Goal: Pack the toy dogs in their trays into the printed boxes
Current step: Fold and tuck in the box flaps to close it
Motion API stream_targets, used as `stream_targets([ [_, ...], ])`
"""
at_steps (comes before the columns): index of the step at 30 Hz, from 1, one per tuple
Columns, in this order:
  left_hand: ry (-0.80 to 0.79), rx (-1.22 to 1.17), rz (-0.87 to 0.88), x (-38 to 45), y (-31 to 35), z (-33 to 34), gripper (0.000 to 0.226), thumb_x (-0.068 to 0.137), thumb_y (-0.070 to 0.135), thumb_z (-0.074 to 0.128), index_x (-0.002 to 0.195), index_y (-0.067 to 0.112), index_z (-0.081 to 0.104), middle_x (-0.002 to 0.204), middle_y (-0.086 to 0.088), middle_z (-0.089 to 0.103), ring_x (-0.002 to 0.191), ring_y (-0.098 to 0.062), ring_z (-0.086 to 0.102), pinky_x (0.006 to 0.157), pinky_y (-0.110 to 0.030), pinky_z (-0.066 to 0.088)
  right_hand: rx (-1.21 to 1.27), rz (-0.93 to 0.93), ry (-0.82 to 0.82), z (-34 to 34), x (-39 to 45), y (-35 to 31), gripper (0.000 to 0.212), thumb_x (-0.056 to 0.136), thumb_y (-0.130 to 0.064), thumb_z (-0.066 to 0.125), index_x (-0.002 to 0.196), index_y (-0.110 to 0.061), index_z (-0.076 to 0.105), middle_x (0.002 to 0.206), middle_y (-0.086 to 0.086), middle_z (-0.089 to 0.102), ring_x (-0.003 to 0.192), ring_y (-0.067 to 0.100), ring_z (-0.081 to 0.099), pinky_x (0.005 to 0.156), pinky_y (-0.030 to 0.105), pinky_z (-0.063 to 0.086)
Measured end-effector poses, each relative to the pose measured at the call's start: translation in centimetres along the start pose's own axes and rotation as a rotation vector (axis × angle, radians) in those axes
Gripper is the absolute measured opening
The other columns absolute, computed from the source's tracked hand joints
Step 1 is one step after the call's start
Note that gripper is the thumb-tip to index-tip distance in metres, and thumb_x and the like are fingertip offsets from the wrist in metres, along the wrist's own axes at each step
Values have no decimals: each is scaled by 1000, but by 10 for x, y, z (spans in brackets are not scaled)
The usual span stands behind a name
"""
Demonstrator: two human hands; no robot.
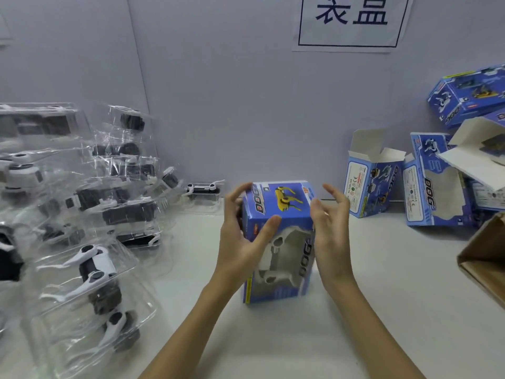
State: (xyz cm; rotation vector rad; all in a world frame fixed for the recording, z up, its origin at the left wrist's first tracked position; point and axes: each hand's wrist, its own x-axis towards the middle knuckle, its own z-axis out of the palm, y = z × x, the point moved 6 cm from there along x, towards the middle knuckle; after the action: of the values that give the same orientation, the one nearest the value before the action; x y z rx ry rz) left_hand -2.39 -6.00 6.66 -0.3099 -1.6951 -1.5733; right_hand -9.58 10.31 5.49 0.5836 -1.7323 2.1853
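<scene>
Standing upright on the pale white tabletop (pixel 382 283), the blue printed cardboard box with the yellow dog picture on its closed top panel (pixel 278 236) sits directly between the two hands, its long axis vertical and its window face turned toward the camera. Through that cut-out window a white toy dog in its tray (pixel 276 255) shows, so this box looks already filled and closed.

The left hand (pixel 240 236) grips the box's left side, thumb laid across the front upper corner and fingers curled over the top left edge. The right hand (pixel 328 228) hangs just beside the right wall, fingers loosely bent and holding nothing; whether its palm touches the cardboard I cannot tell.

Judging from this, the left hand is the one in control, and any lift or turn hinges on it.
</scene>
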Motion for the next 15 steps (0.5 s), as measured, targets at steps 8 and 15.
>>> stream_targets([
  [8, -36, 842, 511, -15, -14, 18, 97, 81, 50, 85, 155, 11, 36, 141, -1, 49, 122, -22, 51, 113, -22, 33, 140, 524, -121, 1, -1, 29, 81, 76, -84, 56, 124, -19, 66, 102, 13, 78, 84, 30, 79, 71, 47, 65],
  [15, -345, 590, 292, -21, -21, 30, 89, 85, 62, 76, 154, 15, 46, 139, 3, 53, 124, -13, 58, 107, -32, 50, 229, 635, -214, -13, 0, 44, 38, 102, -43, 60, 133, -24, 69, 127, 14, 74, 116, 40, 71, 100, 61, 54],
])
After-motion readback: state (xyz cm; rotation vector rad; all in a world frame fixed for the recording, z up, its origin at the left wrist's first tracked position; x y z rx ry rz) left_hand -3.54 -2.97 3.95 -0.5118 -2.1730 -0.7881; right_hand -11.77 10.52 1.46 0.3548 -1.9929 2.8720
